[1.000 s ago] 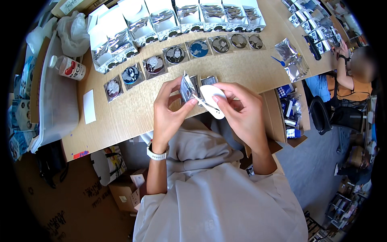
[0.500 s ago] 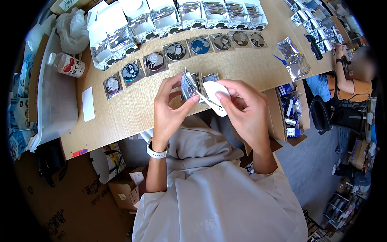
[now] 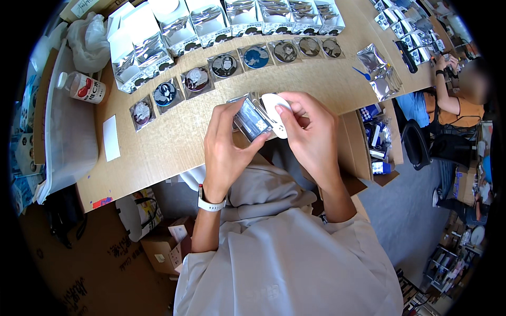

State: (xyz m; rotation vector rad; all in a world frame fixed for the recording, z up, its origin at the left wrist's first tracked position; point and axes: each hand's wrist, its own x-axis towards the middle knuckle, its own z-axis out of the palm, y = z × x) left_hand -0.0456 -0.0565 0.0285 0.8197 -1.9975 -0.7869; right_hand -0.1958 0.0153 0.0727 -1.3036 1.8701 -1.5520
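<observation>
My left hand (image 3: 222, 145) grips a flat dark packet in a clear sleeve (image 3: 252, 119) between thumb and fingers, its printed side tilted up. Pinched in my right hand (image 3: 315, 138) is a white flat piece with a rounded edge (image 3: 274, 105), held right against the packet's right side; small dark marks show near its lower end. Both are above the near edge of the table. Beyond them lies a curved row of round picture badges in clear sleeves, among them a blue one (image 3: 256, 57) and a dark one (image 3: 223, 66).
Open white boxes (image 3: 208, 23) of silver packets line the table's back. On the left are a white card (image 3: 111, 138), a bottle (image 3: 84, 88) and a plastic bin (image 3: 71, 121). Silver pouches (image 3: 380, 73) and a blue spoon-like tool (image 3: 362, 73) lie right; a person (image 3: 464, 100) sits beyond.
The packet in my left hand has turned so its printed face shows more. My right hand has moved slightly left and up with the white piece, which stands more upright.
</observation>
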